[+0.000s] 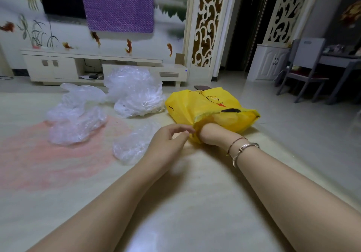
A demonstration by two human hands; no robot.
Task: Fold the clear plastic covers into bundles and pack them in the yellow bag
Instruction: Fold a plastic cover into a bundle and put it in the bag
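Observation:
The yellow bag lies on the floor, its mouth facing me. My right hand is pushed into the mouth past the knuckles, so its fingers are hidden; only the wrist with two bracelets shows. My left hand hovers just left of the bag's opening, fingers loosely curled, fingertips near the yellow rim, holding nothing that I can see. A small clear plastic cover lies crumpled beside my left hand. Two more crumpled clear covers lie farther left, and a big heap of clear covers sits behind.
A low white TV cabinet runs along the back wall. A dark flat object lies behind the bag. A grey chair and a table stand at the right. A pink patch colours the pale floor.

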